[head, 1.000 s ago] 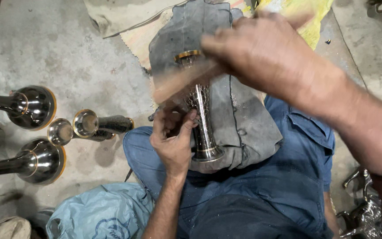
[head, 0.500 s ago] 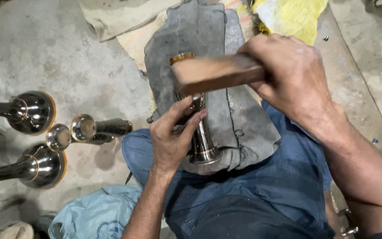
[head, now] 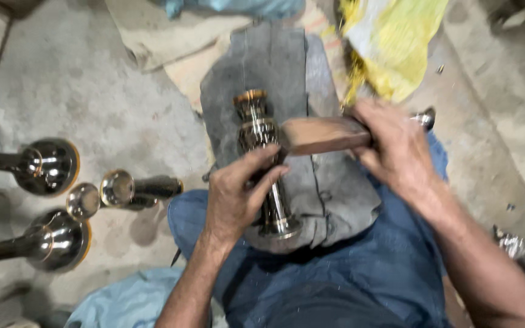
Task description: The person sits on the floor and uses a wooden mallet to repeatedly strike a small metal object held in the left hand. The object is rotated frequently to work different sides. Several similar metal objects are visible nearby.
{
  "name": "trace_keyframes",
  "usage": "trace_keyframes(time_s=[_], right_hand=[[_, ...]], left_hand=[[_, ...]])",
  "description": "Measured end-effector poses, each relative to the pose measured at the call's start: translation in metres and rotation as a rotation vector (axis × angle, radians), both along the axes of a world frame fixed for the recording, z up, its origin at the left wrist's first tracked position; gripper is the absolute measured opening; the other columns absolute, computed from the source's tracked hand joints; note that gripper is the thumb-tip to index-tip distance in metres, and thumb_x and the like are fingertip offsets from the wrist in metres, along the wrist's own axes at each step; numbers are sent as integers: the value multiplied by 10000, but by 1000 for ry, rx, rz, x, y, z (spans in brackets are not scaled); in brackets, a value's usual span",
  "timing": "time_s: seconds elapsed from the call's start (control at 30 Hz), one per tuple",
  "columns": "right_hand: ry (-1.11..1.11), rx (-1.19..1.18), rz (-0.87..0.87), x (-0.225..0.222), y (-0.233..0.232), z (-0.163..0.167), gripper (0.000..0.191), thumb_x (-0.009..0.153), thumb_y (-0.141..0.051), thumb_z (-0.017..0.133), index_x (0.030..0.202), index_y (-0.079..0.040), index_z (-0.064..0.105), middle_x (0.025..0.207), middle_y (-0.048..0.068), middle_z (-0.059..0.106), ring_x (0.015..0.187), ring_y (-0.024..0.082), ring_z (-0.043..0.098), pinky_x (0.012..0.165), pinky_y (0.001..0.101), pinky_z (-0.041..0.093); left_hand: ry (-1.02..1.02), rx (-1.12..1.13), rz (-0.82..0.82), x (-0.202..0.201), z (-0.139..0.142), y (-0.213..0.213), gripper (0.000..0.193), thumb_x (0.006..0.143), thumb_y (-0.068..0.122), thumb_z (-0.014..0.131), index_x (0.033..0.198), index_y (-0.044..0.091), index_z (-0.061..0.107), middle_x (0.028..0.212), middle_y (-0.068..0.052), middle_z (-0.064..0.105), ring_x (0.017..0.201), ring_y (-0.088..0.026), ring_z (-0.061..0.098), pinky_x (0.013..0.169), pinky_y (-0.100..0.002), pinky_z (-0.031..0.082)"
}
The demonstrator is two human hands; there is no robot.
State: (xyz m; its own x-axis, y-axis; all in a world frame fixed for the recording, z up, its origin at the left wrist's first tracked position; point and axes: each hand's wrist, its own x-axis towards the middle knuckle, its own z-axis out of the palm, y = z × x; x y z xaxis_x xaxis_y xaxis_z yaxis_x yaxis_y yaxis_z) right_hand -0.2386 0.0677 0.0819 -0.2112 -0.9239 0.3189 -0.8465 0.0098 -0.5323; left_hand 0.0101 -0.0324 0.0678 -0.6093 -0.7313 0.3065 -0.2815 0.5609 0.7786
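Metal stem (head: pixel 262 158) is lying on the grey pad (head: pixel 335 200), left hand (head: pixel 238 194) clamped around it, right hand (head: pixel 396 146) gripping the wooden mallet (head: pixel 320 135); a glancing blow could be catching those fingers (head: pixel 268 173).

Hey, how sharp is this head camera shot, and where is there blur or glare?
Head view: soft all over. The right hand and its wooden block are smeared by motion; the left hand on the metal piece reads clearer. Bright glare spots sit on the shiny metal cups lying on the floor; the yellow cloth is blurred.
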Motion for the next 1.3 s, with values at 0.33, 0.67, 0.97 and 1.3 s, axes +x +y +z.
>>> trace_keyframes(time_s=[0.33,0.67,0.97,1.3], right_hand=[[100,-19,43,-6,5,-18,463,643,14,780,1063,-9,585,905,188,621,893,430,639,776,497,508],[-82,-120,23,1,6,-27,496,665,35,737,1134,27,575,992,189,633,910,373,670,778,437,545],[-162,14,28,28,-23,0,553,795,-185,802,1292,-53,597,1108,168,716,1003,314,731,839,417,572],[-301,187,343,42,-103,-14,993,751,-536,897,1517,-127,417,1249,251,678,1102,373,689,900,501,559]], left_hand=[[-80,-39,-123,-3,19,-4,314,902,237,777,1171,85,724,1065,-113,787,914,-263,787,760,-369,626],[-94,-56,-168,2,15,-1,306,922,258,728,1194,116,742,1128,-81,782,939,-238,781,785,-374,636],[330,146,93,15,1,16,254,931,115,758,1157,1,730,1087,-105,781,953,-197,769,837,-318,638],[603,505,487,32,-26,34,328,979,92,694,1285,-10,629,954,-106,771,844,-165,762,726,-275,652]])
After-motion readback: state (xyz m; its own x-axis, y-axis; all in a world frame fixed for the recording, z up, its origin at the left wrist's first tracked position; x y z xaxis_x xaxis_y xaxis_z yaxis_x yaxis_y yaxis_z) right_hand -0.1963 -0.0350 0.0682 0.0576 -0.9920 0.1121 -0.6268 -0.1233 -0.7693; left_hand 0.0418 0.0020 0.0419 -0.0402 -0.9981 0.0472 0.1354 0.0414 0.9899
